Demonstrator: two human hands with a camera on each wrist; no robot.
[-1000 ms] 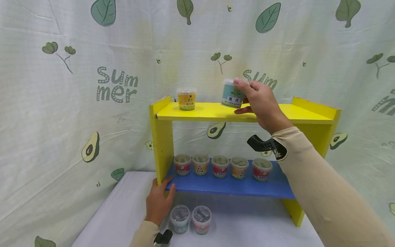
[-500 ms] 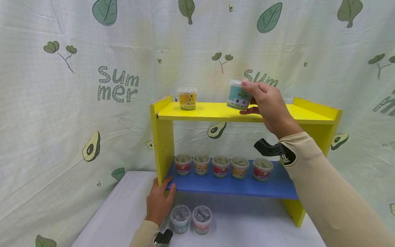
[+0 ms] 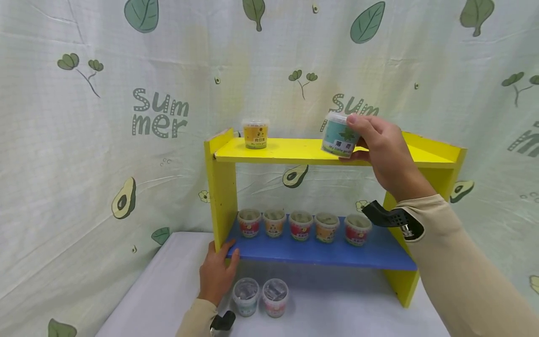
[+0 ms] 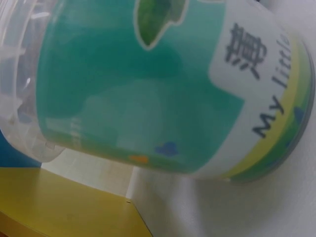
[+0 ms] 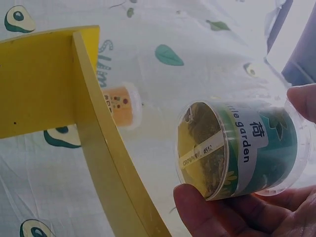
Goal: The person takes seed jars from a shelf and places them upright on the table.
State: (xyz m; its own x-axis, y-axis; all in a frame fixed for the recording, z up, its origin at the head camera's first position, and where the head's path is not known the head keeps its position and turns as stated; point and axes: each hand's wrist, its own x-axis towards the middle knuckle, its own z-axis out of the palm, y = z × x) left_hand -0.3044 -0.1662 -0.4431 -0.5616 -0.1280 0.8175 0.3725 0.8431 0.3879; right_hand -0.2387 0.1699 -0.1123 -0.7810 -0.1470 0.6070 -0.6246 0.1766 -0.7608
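Observation:
My right hand [image 3: 389,152] pinches a small clear-lidded plastic cup [image 3: 339,134] with a teal mint label, thumb near the lid and fingers by the base. It hangs slightly tilted in front of the yellow top board. The right wrist view shows dark soil through the base of this held cup [image 5: 256,148]. At the lower left, my left hand [image 3: 216,274] grips the shelf [image 3: 225,201] where its yellow side panel meets the blue board. Beside that hand a teal-labelled cup [image 3: 246,297] stands on the table; it fills the left wrist view as a close teal cup [image 4: 133,98].
An orange-yellow sunflower cup [image 3: 255,135] stands at the top board's left end. Several red and orange cups [image 3: 301,227] line the blue board [image 3: 303,252]. A pink-labelled cup [image 3: 275,298] stands on the white table [image 3: 337,313]. A printed curtain [image 3: 168,154] hangs behind.
My right hand has carried the teal cup to the right along the top board and slightly lower. The left hand keeps its place on the shelf.

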